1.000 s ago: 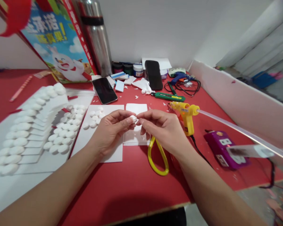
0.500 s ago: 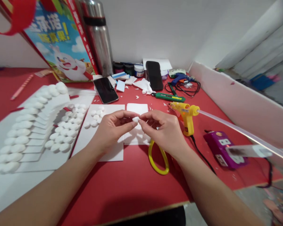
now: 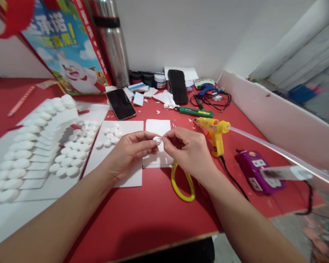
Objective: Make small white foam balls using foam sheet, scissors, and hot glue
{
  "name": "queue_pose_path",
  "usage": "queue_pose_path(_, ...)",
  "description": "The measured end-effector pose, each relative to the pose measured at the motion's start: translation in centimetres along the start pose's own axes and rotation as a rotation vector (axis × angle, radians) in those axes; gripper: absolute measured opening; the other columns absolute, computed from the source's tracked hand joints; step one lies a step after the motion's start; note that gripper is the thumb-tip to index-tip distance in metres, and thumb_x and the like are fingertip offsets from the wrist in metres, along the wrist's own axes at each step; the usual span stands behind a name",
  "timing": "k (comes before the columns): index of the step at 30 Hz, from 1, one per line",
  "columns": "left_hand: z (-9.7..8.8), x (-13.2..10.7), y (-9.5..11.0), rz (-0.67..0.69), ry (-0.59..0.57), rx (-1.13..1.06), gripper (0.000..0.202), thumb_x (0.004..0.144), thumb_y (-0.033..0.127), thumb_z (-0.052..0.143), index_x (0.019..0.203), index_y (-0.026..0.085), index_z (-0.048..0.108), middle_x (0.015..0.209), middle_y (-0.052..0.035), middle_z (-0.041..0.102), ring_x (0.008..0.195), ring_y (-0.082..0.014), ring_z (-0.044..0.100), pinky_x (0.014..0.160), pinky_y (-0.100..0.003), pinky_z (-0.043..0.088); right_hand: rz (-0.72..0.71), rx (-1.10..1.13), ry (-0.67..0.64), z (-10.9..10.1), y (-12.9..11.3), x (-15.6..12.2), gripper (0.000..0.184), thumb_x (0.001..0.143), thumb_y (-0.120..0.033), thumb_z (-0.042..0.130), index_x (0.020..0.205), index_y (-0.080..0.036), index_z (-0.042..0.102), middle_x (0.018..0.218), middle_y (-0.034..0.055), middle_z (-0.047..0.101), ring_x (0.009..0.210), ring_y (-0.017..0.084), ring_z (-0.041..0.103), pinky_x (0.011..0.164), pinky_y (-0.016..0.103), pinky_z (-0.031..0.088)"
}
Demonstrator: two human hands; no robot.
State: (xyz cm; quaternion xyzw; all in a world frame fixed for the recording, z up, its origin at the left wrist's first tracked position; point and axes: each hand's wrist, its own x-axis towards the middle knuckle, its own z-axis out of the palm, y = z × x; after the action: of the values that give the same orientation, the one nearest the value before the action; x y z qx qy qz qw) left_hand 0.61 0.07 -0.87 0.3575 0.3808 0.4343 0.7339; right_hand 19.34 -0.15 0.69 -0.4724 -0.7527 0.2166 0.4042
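Observation:
A small white rounded piece (image 3: 157,139), its material unclear, sits between the fingertips of both hands above a white sheet (image 3: 158,126). My left hand (image 3: 133,148) is closed, pinching the piece between thumb and fingers. On its right edge, the thumb and forefinger of my right hand (image 3: 186,148) press together in a pinch. Left of my hands, several similar white discs (image 3: 109,134) lie on a white board (image 3: 130,175). A yellow ring-shaped handle (image 3: 183,188) lies below my right wrist, partly covered by it.
Rows of white ovals (image 3: 22,163) line a stepped white structure at left. A yellow glue gun (image 3: 217,137) with a long clear stick stands at right, near a purple box (image 3: 259,171). Phones (image 3: 121,104), a green cutter (image 3: 196,111) and a steel flask (image 3: 112,47) sit behind.
The white piece has turned between my fingers and shows a rounder side. My left fingers have curled in beneath it. The whole view has shifted slightly.

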Motion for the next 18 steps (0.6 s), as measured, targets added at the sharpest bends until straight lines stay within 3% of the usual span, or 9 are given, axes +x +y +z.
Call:
queue_pose_path(6, 0.0, 0.0, 0.5, -0.106, 0.052, -0.137, 0.021, 0.072, 0.015, 0.088, 0.092, 0.012, 0.081, 0.087, -0.0066, 0.076, 0.076, -0.0135, 0.07, 0.078, -0.024, 0.059, 0.087, -0.02, 0.032, -1.5, -1.1, -0.2, 0.014, 0.093, -0.021, 0.063, 0.08, -0.018, 0.068, 0.067, -0.0016, 0.067, 0.058, 0.011, 0.057, 0.058, 0.023, 0.04)
queue_pose_path(10, 0.0, -0.1, 0.8, -0.145, 0.1, -0.233, 0.021, 0.069, 0.01, 0.085, 0.089, 0.009, 0.08, 0.087, -0.0077, 0.074, 0.076, -0.0148, 0.07, 0.077, -0.025, 0.061, 0.102, -0.485, -0.02, -5.0, -2.2, -2.9, 0.031, 0.097, -0.03, 0.061, 0.068, -0.019, 0.063, 0.061, 0.0007, 0.064, 0.056, 0.014, 0.059, 0.058, 0.028, 0.037)
queue_pose_path(14, 0.0, 0.1, 0.7, -0.138, 0.074, -0.246, 0.024, 0.069, 0.009, 0.085, 0.092, 0.008, 0.08, 0.085, -0.0079, 0.074, 0.076, -0.0151, 0.07, 0.077, -0.024, 0.06, 0.198, -0.847, 0.088, -8.1, -1.2, -6.3, 0.03, 0.098, -0.041, 0.055, 0.09, -0.017, 0.071, 0.087, 0.0113, 0.074, 0.067, 0.024, 0.066, 0.063, 0.035, 0.044)
queue_pose_path(18, 0.1, 0.1, 0.4, -0.089, -0.008, -0.192, 0.029, 0.07, 0.01, 0.085, 0.099, 0.009, 0.081, 0.085, -0.007, 0.074, 0.075, -0.0128, 0.07, 0.077, -0.021, 0.058, 0.297, -0.878, 0.152, -8.7, 1.1, -7.1, 0.049, 0.096, -0.048, 0.056, 0.116, -0.006, 0.069, 0.109, 0.0247, 0.072, 0.096, 0.038, 0.07, 0.082, 0.047, 0.053)
